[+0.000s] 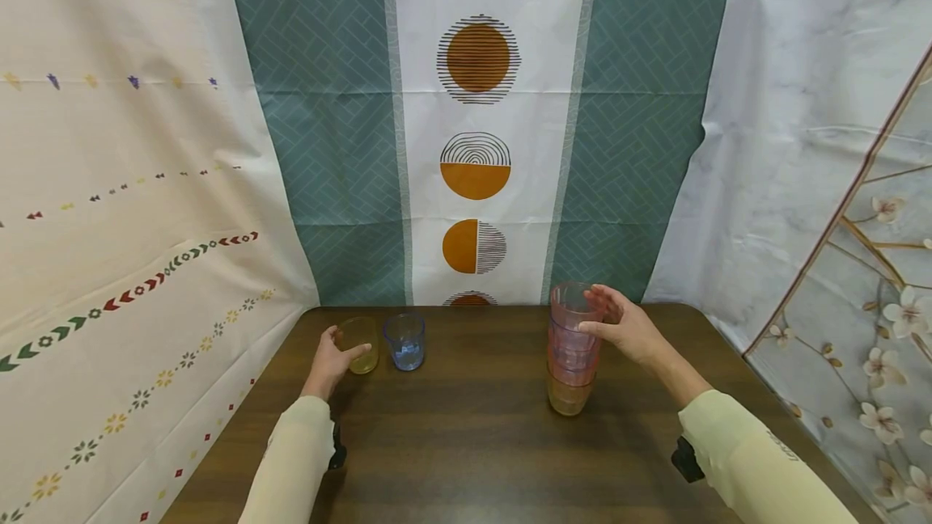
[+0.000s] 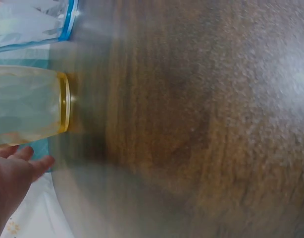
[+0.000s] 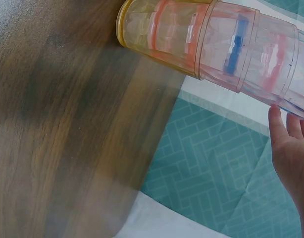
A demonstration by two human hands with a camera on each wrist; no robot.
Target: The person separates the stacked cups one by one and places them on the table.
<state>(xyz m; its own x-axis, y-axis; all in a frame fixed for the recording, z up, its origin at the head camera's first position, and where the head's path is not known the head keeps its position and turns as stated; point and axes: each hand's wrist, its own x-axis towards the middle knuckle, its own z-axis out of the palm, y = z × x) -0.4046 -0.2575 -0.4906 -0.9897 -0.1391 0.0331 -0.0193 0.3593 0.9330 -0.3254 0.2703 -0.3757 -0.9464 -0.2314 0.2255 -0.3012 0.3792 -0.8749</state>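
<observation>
Yellow and see-through, a tumbler (image 1: 364, 330) stands upright at the left hand (image 1: 329, 362), whose thumb and fingers are set wide about it; whether they grip it, I cannot tell. Just to that hand's right is a blue tumbler (image 1: 405, 340). The right hand (image 1: 628, 334) holds the top of a nested tumbler stack (image 1: 570, 366), pink above and yellow at its base, which stands to its left on the dark wooden table (image 1: 466, 443).
</observation>
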